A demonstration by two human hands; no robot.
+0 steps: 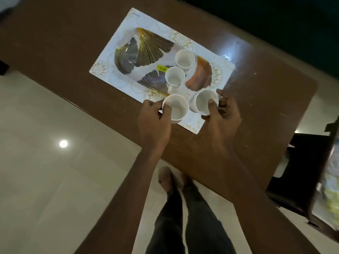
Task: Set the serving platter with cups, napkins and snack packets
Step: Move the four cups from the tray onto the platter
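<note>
A white rectangular serving platter [117, 43] printed with gold and dark leaf shapes lies on a brown wooden table [256, 107]. Two empty white cups stand upright on it, one [184, 58] farther back and one [174, 77] in front of it. My left hand [154, 120] grips a third white cup [178, 108] at the platter's near edge, thumb over its rim. My right hand [222, 114] holds a fourth white cup [203, 101] beside it, thumb inside the rim. A yellow price sticker [161, 68] sits on the platter.
The table's near edge runs diagonally across the view, with pale floor tiles [55, 180] below it. My legs and a bare foot [165, 178] show under my arms. A dark piece of furniture [302, 171] and a blurred light-coloured packet [332, 189] are at the right.
</note>
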